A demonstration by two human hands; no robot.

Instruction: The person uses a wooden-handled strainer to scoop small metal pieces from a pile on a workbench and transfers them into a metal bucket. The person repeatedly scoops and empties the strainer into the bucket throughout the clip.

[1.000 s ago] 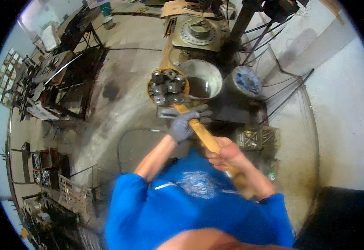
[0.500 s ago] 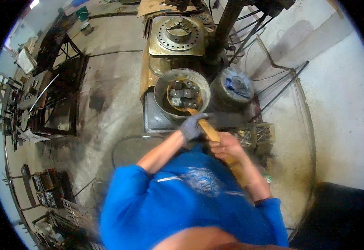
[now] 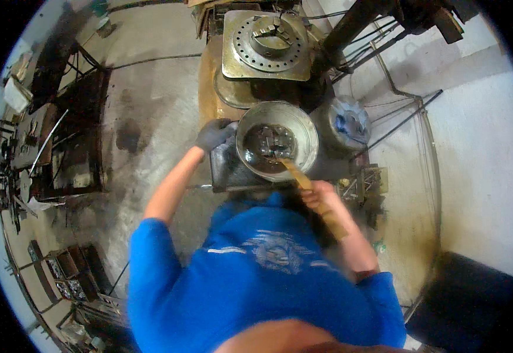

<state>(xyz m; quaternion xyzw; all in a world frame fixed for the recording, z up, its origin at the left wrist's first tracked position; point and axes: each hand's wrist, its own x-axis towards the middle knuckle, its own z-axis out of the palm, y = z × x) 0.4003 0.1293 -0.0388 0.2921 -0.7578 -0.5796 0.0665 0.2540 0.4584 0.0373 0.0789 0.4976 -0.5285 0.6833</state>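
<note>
Right now my gloved left hand (image 3: 213,135) grips the left rim of the metal basin (image 3: 303,126), just this side of the lathe chuck (image 3: 268,44). My right hand (image 3: 318,197) holds the wooden stick (image 3: 296,174), its tip in the basin's dark contents.

1. Wearing a bright blue short-sleeved shirt (image 3: 268,282) with a pale printed emblem across the chest.
2. Wearing a dark grey work glove on the left hand (image 3: 214,134).
3. Leaving the right hand (image 3: 315,197) ungloved, forearms uncovered below the sleeves.
</note>
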